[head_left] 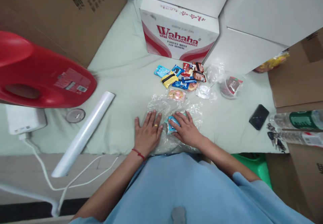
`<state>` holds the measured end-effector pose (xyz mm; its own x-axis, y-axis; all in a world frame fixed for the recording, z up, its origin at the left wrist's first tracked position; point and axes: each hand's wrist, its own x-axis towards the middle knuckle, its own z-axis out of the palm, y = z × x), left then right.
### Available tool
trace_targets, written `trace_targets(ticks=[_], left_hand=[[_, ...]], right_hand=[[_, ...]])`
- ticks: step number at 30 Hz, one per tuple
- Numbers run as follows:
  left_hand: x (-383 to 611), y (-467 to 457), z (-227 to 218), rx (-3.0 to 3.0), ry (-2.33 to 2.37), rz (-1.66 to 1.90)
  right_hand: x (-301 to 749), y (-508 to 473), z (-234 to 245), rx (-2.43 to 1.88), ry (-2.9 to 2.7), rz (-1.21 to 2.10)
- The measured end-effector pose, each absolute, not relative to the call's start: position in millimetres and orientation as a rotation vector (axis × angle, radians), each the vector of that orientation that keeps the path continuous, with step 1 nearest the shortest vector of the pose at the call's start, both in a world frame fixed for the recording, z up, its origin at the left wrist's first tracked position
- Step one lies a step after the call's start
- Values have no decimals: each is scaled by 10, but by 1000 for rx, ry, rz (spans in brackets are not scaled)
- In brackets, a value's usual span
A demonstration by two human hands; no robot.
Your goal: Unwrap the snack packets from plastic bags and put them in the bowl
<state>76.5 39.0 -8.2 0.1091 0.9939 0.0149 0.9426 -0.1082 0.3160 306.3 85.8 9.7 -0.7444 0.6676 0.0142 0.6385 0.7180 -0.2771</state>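
My left hand lies palm down with its fingers stretched and spread, at the left edge of a clear plastic bag. A gold ring and a red cord bracelet are on it. My right hand rests over a small light-blue snack packet on the bag, fingers spread across it; part of the packet is hidden underneath. Just beyond the bag is a pink-and-cream wrapped snack. Behind it lies a group of wrapped snacks, among them a yellow-and-black packet and a light-blue packet.
Crumpled clear plastic and a round clear-wrapped package lie right of the snacks. A Wahaha carton stands behind. At left are a red jug and a white tube; at right, a black object, keys and bottles.
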Motion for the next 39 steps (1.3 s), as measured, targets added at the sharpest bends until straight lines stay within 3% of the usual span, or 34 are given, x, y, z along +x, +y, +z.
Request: trace_targets(ticks=[9,16,24,29,34,39], left_hand=[[599,390,-57,1971,1924,530],[215,364,66,2161,1752,765],[-154,370,-24,2406,1485,457],[-257,416,20,2409,1386,453],[-231,396,83,2347,1263,449],[-9,418,60,2169,1543,673]], right_hand=[[2830,683,217,-1306,-2735,484],[3475,535,385,-858,-2651,641],[3884,218,173,-957,-2573,709],[3777,282,277,-977,-2347,726],[3806,479,432,-1073,-2056,983],[3783,603,410,-1336,-1736,1256]])
